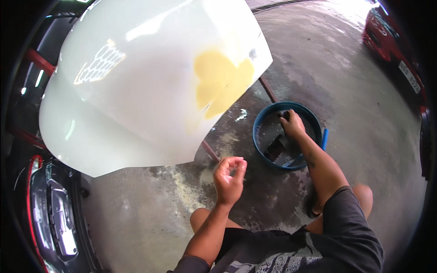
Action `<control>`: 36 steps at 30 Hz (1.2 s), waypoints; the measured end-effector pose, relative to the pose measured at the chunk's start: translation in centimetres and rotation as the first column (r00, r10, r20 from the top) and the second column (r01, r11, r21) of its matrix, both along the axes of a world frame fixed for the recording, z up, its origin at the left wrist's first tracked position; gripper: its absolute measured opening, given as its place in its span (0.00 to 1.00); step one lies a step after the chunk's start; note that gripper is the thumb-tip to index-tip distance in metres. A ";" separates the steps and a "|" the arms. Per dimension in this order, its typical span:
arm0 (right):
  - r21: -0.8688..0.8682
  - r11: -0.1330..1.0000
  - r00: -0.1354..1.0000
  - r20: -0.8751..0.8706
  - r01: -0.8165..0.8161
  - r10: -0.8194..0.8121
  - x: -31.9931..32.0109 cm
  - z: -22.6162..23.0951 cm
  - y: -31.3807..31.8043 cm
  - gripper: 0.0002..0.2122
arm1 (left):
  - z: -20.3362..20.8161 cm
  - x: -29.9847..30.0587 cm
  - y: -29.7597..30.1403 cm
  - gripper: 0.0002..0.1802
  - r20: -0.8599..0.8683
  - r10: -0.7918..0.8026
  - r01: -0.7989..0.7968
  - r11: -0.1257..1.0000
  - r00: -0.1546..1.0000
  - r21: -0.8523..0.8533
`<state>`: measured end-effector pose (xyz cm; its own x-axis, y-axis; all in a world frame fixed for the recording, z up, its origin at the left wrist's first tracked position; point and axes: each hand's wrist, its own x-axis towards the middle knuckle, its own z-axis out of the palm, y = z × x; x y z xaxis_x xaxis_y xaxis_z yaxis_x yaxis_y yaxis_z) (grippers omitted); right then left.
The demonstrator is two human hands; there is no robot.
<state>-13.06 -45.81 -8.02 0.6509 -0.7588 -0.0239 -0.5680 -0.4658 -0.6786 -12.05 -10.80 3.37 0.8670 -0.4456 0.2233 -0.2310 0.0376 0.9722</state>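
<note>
My right hand (294, 124) reaches into a round blue tub (256, 133), its fingers closed on a small dark object (284, 114) whose kind I cannot make out. Water lies in the tub, and a dark rectangular piece (274, 148) shows inside it. Left of the tub my left hand (230, 177) hangs in the air, fingers curled toward the thumb, with nothing visible between them. A white car hood (136, 104) lies across the upper left, a yellow patch (218, 82) and a small dark spot near its right edge.
Red-brown bars (267, 88) of a stand support the hood. A dark car (57, 214) with a red light strip is at the lower left, and a red car (387, 41) at the upper right. The concrete floor (141, 214) has wet and pale stains around the tub.
</note>
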 end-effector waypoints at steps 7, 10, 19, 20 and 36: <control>0.093 0.993 0.993 0.098 -0.078 0.069 0.5 -8.1 0.0 0.27 | 17.5 8.5 3.1 0.42 0.877 -0.478 -0.786 0.524 0.049 0.329; 0.049 0.993 0.991 0.081 -0.108 0.104 1.4 -7.7 -0.3 0.28 | 16.7 11.0 5.1 0.58 0.696 -0.718 -0.850 0.366 0.001 0.378; 0.145 0.978 0.984 0.119 -0.149 0.132 1.8 -9.1 -0.5 0.28 | 21.9 11.9 -6.4 0.65 0.612 -0.786 -0.848 0.381 -0.088 0.368; 0.129 0.980 0.985 0.111 -0.149 0.135 1.8 -9.4 -0.9 0.28 | 22.3 11.7 -7.8 0.65 0.611 -0.788 -0.836 0.385 -0.078 0.390; 0.197 0.977 0.973 0.198 0.078 -0.118 1.2 -9.0 -1.5 0.27 | 19.3 11.7 3.4 0.64 0.524 -0.847 -0.861 0.330 -0.089 0.387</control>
